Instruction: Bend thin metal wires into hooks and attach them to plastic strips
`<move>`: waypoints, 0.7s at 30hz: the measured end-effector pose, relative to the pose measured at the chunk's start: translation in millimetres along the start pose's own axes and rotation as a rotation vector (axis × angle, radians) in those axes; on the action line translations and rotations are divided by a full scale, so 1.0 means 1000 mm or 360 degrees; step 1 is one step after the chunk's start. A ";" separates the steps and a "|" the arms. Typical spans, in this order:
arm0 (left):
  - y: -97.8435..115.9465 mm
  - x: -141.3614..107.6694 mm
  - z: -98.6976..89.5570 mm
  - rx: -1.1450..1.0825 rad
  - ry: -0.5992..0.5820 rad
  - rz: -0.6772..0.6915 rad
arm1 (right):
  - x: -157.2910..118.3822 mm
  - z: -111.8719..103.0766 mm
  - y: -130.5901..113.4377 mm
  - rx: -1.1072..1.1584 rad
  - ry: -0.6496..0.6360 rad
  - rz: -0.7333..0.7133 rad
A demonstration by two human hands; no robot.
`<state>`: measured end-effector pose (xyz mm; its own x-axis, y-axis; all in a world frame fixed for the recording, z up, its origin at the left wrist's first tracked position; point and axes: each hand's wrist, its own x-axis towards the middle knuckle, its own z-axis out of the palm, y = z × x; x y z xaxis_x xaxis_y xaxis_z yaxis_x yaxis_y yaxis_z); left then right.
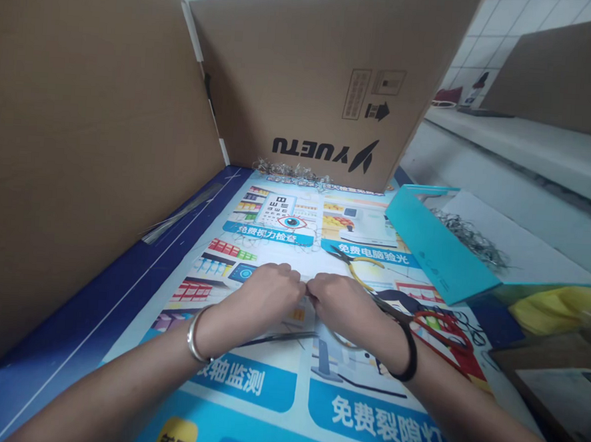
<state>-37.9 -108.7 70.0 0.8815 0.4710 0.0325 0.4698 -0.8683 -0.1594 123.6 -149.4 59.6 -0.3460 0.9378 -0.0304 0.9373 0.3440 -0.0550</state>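
Note:
My left hand (pixel 272 291), with a silver bangle at the wrist, is closed, knuckles up. Beside it my right hand (pixel 346 304), a black band round its wrist, is closed too. The two fists meet at the thumbs over a printed poster (pixel 302 381). Whatever lies between the fingers is hidden. Right behind my right hand are pliers (pixel 342 254) with yellow handles. Red-handled scissors (pixel 439 321) lie to its right, partly covered by my forearm. A thin dark tool (pixel 281 339) shows under my left wrist.
Tall cardboard sheets (pixel 305 68) stand at the left and back. Tangled thin wire (pixel 291 169) lies along the back one's foot. More wire scraps (pixel 472 238) fill a turquoise box (pixel 438 250) at right. Dark loops (pixel 472 328) sit near the scissors. Flat strips (pixel 180 214) lie left.

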 end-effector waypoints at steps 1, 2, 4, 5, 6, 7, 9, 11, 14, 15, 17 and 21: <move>0.001 0.001 0.000 0.0003 -0.0003 -0.0024 | 0.000 0.000 0.000 -0.0014 0.0003 0.0021; 0.003 0.001 0.001 0.0001 -0.0004 -0.0049 | 0.001 0.001 0.000 -0.0021 0.0013 0.0045; 0.003 0.002 0.002 -0.0011 0.0007 -0.0099 | 0.002 0.001 0.001 -0.0002 0.0053 0.0095; 0.002 0.002 0.003 -0.0024 0.0021 -0.0122 | 0.003 0.001 0.002 0.0031 0.0076 0.0118; 0.001 0.003 0.005 -0.0043 0.0037 -0.0147 | 0.004 0.002 0.004 0.0081 0.0104 0.0140; -0.001 0.004 0.006 -0.0066 0.0054 -0.0174 | 0.005 0.003 0.005 0.0150 0.0134 0.0163; -0.005 0.006 0.010 -0.0127 0.0069 -0.0239 | 0.007 0.005 0.009 0.0336 0.0190 0.0216; -0.010 0.009 0.013 -0.0238 0.0064 -0.0316 | 0.009 0.008 0.014 0.0576 0.0252 0.0293; -0.016 0.013 0.018 -0.0583 0.0151 -0.0443 | 0.012 0.010 0.019 0.1062 0.0279 0.0418; -0.016 0.014 0.019 -0.0742 0.0203 -0.0488 | 0.013 0.011 0.019 0.1263 0.0257 0.0454; -0.017 0.016 0.022 -0.1105 0.0284 -0.0608 | 0.014 0.011 0.020 0.1672 0.0188 0.0522; -0.014 0.020 0.028 -0.1900 0.0287 -0.0890 | 0.015 0.013 0.020 0.2155 0.0178 0.0588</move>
<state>-28.0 -82.3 45.0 0.5079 0.8602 -0.0461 0.4394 -0.2127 0.8727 136.0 -128.9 44.7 -0.0269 0.9835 -0.1791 0.1847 -0.1712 -0.9678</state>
